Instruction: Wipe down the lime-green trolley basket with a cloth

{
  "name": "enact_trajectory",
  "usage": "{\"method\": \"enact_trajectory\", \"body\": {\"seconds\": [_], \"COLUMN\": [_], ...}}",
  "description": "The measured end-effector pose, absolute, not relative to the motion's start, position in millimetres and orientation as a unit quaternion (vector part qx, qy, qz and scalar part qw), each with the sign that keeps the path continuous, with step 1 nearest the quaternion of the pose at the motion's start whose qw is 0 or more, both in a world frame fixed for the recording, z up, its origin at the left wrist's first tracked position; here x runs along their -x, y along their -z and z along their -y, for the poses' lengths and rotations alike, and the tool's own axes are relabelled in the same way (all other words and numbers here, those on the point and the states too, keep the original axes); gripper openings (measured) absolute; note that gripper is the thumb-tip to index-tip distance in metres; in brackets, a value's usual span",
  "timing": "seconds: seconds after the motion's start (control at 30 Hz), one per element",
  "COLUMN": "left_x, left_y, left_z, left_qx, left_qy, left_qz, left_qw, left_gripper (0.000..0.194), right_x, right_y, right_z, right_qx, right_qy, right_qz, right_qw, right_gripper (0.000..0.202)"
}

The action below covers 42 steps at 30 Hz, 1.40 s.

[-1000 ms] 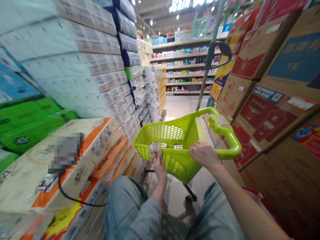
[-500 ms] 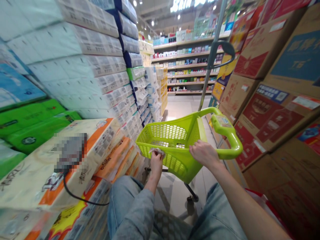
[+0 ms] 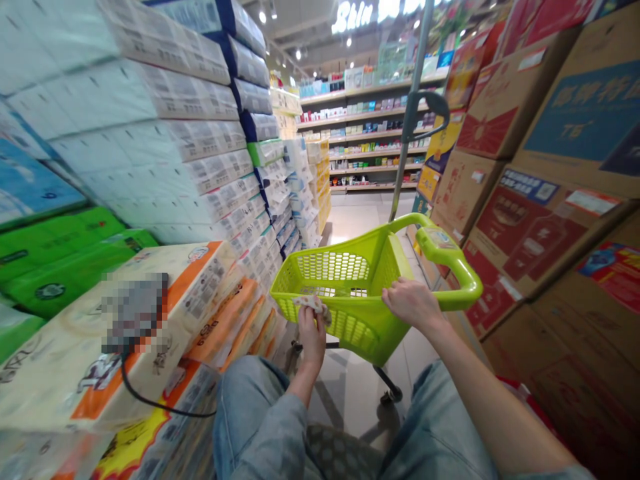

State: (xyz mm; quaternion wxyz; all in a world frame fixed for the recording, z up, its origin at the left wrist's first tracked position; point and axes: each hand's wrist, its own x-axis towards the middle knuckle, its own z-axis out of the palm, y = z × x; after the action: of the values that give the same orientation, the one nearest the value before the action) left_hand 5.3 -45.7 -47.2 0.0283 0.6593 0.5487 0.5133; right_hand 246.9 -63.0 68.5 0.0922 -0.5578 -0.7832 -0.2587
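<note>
A yellow-green plastic shopping cart basket (image 3: 390, 263) with perforated sides stands in front of me, its looped handle at the right and dark wheeled legs below. My left hand (image 3: 311, 327) holds a pale, patterned cloth (image 3: 314, 305) against the outer face of the basket's near side, just below the rim. Further right, my right hand (image 3: 407, 301) is closed over the near rim, close to the handle end. Nothing shows inside the basket apart from its holed walls and floor.
Tissue packs (image 3: 200, 140) are stacked high on the left, with a pixelated device (image 3: 137, 310) and its cable on a lower pack. Cardboard boxes (image 3: 540, 227) line the right. A metal pole (image 3: 407, 133) rises behind the cart; stocked shelves (image 3: 365, 137) stand beyond.
The view has shifted slightly. My left hand has moved a little down on the basket's side, and more of the cloth shows. My right hand stays on the rim.
</note>
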Motion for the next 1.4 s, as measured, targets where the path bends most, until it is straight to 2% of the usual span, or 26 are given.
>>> {"method": "enact_trajectory", "body": {"seconds": [0.07,0.17,0.23,0.37,0.57,0.9,1.13,1.27,1.4], "left_x": [-17.0,-35.3,-39.1,-12.5,30.6,-72.8,-68.1,-66.3,-58.9], "left_y": [30.0,12.9,11.3,24.0,35.7,2.5,3.3,4.3,6.5], "left_z": [39.5,28.8,23.9,15.2,1.0,34.7,33.2,32.5,29.7], "left_qx": [-0.699,-0.819,-0.848,-0.845,-0.811,-0.850,-0.852,-0.846,-0.855], "left_qy": [-0.515,-0.446,-0.423,-0.408,-0.393,-0.374,-0.375,-0.380,-0.364], "left_qz": [-0.495,-0.356,-0.315,-0.343,-0.432,-0.366,-0.362,-0.371,-0.369], "left_qw": [0.030,0.057,0.055,0.039,0.016,0.054,0.049,0.046,0.033], "left_gripper": [0.024,0.027,0.030,0.036,0.030,0.036,0.038,0.038,0.038], "right_x": [-245.4,-243.2,-242.9,-245.7,-245.3,-242.5,-234.7,-221.6,-214.3], "right_y": [-67.9,-67.7,-68.0,-69.0,-71.6,-71.8,-69.8,-68.9,-67.1], "right_z": [62.4,62.5,63.3,65.5,65.5,62.4,59.2,53.6,53.8], "right_qx": [0.557,0.553,0.551,0.557,0.573,0.589,0.642,0.677,0.692], "right_qy": [0.257,0.256,0.257,0.255,0.232,0.209,0.217,0.202,0.176], "right_qz": [0.784,0.787,0.788,0.784,0.781,0.779,0.733,0.701,0.695], "right_qw": [0.092,0.095,0.099,0.101,0.085,0.047,0.062,0.094,0.088], "right_gripper": [0.039,0.039,0.041,0.044,0.046,0.042,0.040,0.047,0.056]}}
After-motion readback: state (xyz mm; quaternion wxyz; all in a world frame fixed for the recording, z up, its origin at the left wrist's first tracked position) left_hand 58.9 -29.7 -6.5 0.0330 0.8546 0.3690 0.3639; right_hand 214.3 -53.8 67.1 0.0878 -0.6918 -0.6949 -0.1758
